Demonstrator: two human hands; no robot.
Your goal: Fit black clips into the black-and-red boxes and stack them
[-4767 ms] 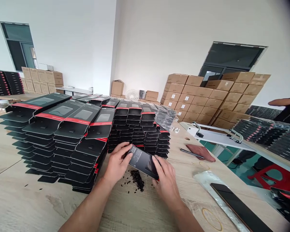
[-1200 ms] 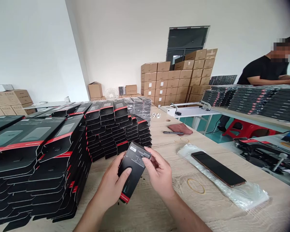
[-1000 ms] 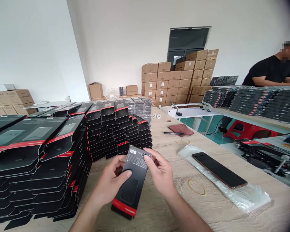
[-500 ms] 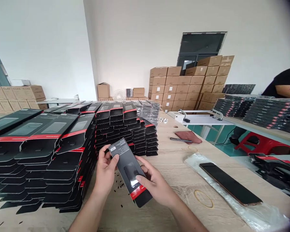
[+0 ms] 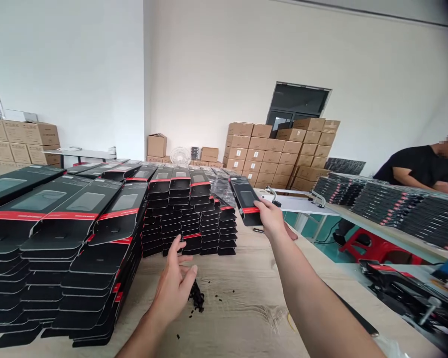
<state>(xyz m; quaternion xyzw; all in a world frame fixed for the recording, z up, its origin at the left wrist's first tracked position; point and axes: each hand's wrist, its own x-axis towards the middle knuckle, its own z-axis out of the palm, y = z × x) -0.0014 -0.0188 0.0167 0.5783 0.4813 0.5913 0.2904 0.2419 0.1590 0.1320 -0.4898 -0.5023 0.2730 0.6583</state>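
- Right hand (image 5: pixel 272 221) is raised and stretched forward, clenched around the lower end of a box (image 5: pixel 243 198); the grip is closed, though the fingers are partly hidden from this view.
- Box is held tilted in the air, its black face turned up and its red band next to the hand, just beside the far right corner of the stacks.
- Left hand (image 5: pixel 173 291) is held open above the table, fingers spread and curved, with nothing grasped.
- Bits (image 5: pixel 197 297), small and black, are heaped just beside the left fingertips, and a few more are scattered nearer the viewer; whether they are touched cannot be told.
- Stacks (image 5: pixel 182 214) of black boxes with red bands are ranged across the table (image 5: pixel 246 311), left of and beyond both hands.
- Pen (image 5: pixel 258 230) is mostly hidden behind the right hand.
- Shelf stacks (image 5: pixel 381 211) of similar boxes are ranged along a bench to the right, and a red stool (image 5: pixel 383 253) is seen beneath it.
- Co-worker (image 5: pixel 420 166) in a black shirt is seen leaning over the far end of that bench, well apart from both hands.
- Cartons (image 5: pixel 272 154) are piled against the far wall, and a white fan (image 5: pixel 180 155) is seen to their left.
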